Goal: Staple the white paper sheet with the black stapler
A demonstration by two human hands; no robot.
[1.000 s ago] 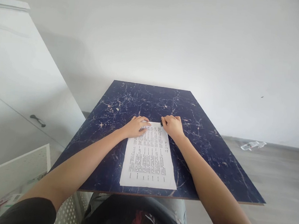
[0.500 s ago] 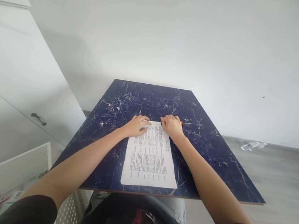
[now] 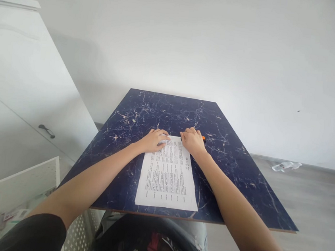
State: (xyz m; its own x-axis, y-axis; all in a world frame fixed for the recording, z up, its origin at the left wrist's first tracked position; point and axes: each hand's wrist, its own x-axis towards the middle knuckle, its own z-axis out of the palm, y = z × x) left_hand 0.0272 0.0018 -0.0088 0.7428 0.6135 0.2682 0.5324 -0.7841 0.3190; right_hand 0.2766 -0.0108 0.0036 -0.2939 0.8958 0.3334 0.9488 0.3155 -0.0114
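A printed sheet of paper (image 3: 168, 177), maybe more than one layer, lies lengthwise on the dark blue marbled table (image 3: 229, 188). Over its far left corner rests my left hand (image 3: 154, 141), palm down with the fingers stretched out and a little apart. At the far right corner, my right hand (image 3: 194, 140) has its fingers curled over a small black tool with an orange part (image 3: 204, 139). Most of that tool is hidden beneath the hand; only its right end and a dark bit on the left show. Handwriting marks the paper's right side.
A white cabinet (image 3: 26, 66) with a dark handle stands to the left. Below it, a white perforated basket (image 3: 79, 240) holds papers and packets. Clear plastic packaging (image 3: 285, 166) lies on the floor at the right, by the white wall (image 3: 194, 44).
The view has shifted slightly. Both hands keep nearly the same places on the paper; the knuckles of my right hand sit slightly higher.
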